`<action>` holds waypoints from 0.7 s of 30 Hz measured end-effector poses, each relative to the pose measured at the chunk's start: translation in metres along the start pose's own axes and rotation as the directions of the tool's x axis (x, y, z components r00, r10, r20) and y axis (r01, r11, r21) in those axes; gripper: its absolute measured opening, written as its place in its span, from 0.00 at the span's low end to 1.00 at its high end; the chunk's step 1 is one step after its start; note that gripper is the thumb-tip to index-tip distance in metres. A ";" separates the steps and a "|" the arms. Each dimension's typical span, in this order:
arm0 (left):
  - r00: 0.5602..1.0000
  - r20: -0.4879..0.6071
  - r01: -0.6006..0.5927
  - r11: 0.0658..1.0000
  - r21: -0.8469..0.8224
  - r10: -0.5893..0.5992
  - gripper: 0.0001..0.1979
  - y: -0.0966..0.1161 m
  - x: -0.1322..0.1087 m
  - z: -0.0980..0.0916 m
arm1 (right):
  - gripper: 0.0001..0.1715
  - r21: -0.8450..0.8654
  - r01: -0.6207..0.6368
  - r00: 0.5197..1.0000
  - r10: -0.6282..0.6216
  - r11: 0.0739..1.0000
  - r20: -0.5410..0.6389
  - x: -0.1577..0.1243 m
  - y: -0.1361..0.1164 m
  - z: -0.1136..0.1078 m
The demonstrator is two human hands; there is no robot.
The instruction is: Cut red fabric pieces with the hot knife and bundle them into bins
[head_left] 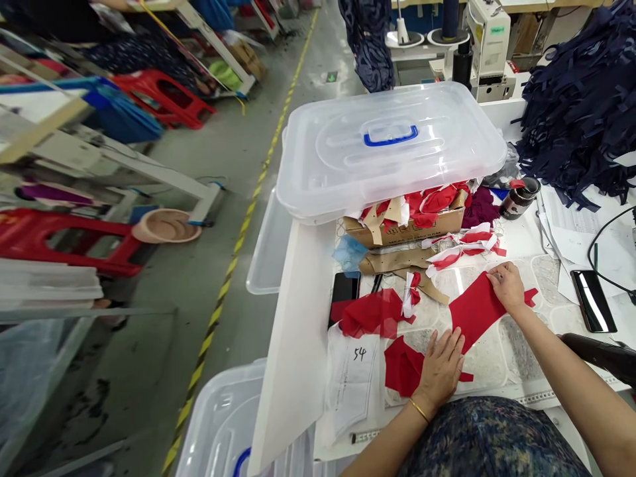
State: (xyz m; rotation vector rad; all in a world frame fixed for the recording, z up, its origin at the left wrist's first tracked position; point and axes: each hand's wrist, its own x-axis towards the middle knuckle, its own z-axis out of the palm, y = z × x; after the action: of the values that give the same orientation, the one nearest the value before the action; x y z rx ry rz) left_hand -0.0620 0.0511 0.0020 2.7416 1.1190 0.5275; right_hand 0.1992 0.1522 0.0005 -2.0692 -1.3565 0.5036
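Note:
On the table before me lies a cut piece of red fabric [476, 310], spread out flat. My right hand [507, 286] pinches its upper right edge between thumb and fingers. With fingers stretched out, my left hand [440, 371] rests flat at the piece's lower left end. Partly under that hand is another red fabric piece [401, 366]. Farther left, a crumpled red fabric piece [368, 313] lies beside a white paper pattern [350, 377] marked 54. A small red and white scrap [411, 295] sits between them and the brown paper strips [397, 260].
A cardboard box [417, 227] of red scraps stands at the back, under a transparent bin lid [392, 149] with a blue handle. To the right are a phone [593, 301], papers [579, 225], a dark cup [519, 198] and a navy strip pile [581, 106]. An aisle runs left.

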 end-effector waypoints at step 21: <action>0.999 -0.023 -0.025 0.998 -0.060 0.024 0.20 0.000 0.005 0.001 | 0.23 0.028 -0.414 0.896 0.413 0.910 -0.165 -0.030 0.060 -0.082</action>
State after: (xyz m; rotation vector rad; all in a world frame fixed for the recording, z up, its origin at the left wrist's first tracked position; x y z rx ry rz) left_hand -0.0587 0.0548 0.0027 2.7072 1.0579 0.5860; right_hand 0.2781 0.0838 0.0211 -2.3574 -0.8192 0.4839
